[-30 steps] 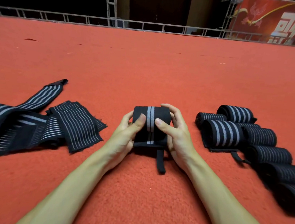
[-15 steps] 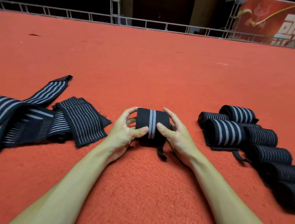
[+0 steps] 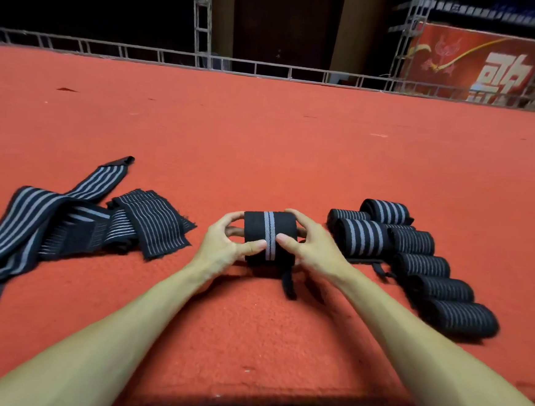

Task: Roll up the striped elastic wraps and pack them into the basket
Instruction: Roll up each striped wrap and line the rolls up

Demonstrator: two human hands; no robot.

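A black wrap with a grey centre stripe (image 3: 270,225) is wound into a roll on the red carpet, a short loose tail (image 3: 287,286) trailing toward me. My left hand (image 3: 222,247) grips its left end, thumb pressed on the front. My right hand (image 3: 314,246) grips the right end, thumb beside the stripe. Several finished striped rolls (image 3: 366,237) lie in a cluster to the right. A heap of unrolled striped wraps (image 3: 66,219) lies to the left. No basket is in view.
The red carpet (image 3: 265,138) stretches far ahead to a metal railing (image 3: 270,70) and truss posts. A red banner (image 3: 481,72) hangs at the back right. The carpet's near edge (image 3: 244,403) drops off just below my forearms.
The roll has grown tighter and the flat part and tail in front of it have shortened. Both hands stayed on its ends, and the view tilted up a little.
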